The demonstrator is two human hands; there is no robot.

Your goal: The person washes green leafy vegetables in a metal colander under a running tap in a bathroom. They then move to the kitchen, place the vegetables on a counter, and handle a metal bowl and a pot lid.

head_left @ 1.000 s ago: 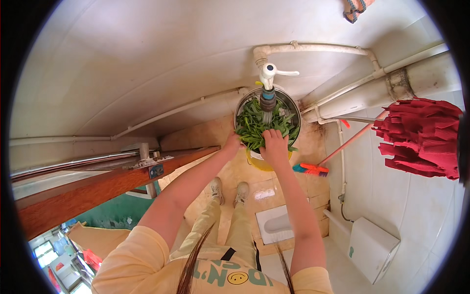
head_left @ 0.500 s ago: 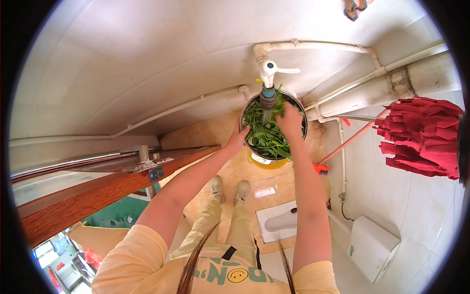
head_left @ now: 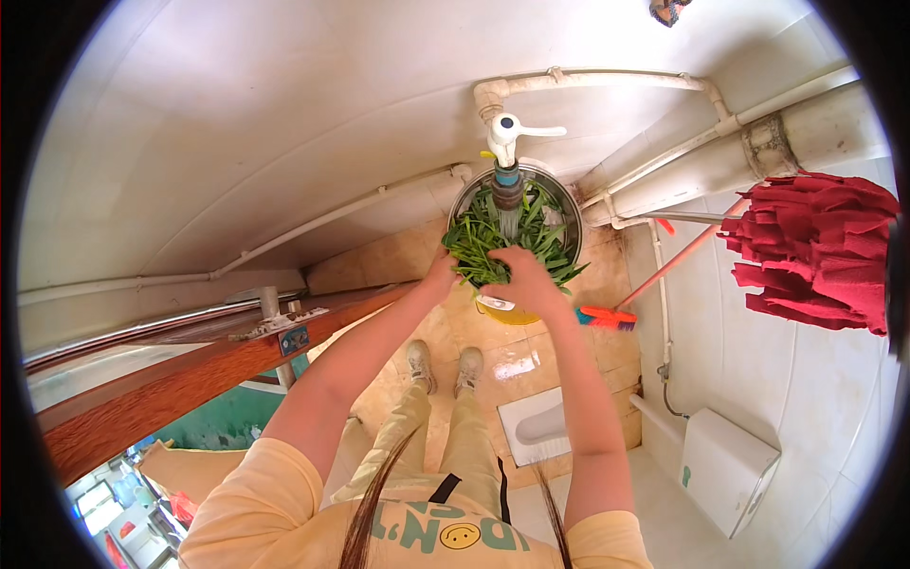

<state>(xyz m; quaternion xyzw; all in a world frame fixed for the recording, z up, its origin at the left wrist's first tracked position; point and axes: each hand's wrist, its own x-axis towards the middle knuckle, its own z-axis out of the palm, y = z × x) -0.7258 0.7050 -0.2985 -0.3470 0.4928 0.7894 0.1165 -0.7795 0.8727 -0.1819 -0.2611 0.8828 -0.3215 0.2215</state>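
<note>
Hair (head_left: 365,512) hangs in two dark strands over a pale yellow shirt (head_left: 251,498), and past it come light trousers (head_left: 393,460) and shoes (head_left: 419,360).

Both bare arms reach up to a round metal pot (head_left: 576,216) under the tap. The left hand (head_left: 439,277) is at the pot's left side, its fingertips hidden behind leaves; I cannot tell whether they pinch anything. The right hand (head_left: 523,278) bends over the near edge, thumb and forefinger spread apart around some stems; whether it grips them I cannot tell.

The greens (head_left: 482,245) fill the pot in a loose, tangled heap: long narrow leaves and thin stems, bright to dark green. They bunch at the left and near side, and a few tips poke over the right rim. Half a second ago the right hand was at the far right of the pot, with a bunch raised beside the tap; now the hand is back at the near edge and that bunch is down. The left thumb, then plain on the rim, is no longer clear to see.

Part of a yellow bucket (head_left: 510,315) shows below the pot. Above, the white tap (head_left: 506,135) sends water onto the leaves. Off to the right are a broom (head_left: 607,318), fully showing now the forearm has moved aside, and a red mop (head_left: 815,251).
</note>
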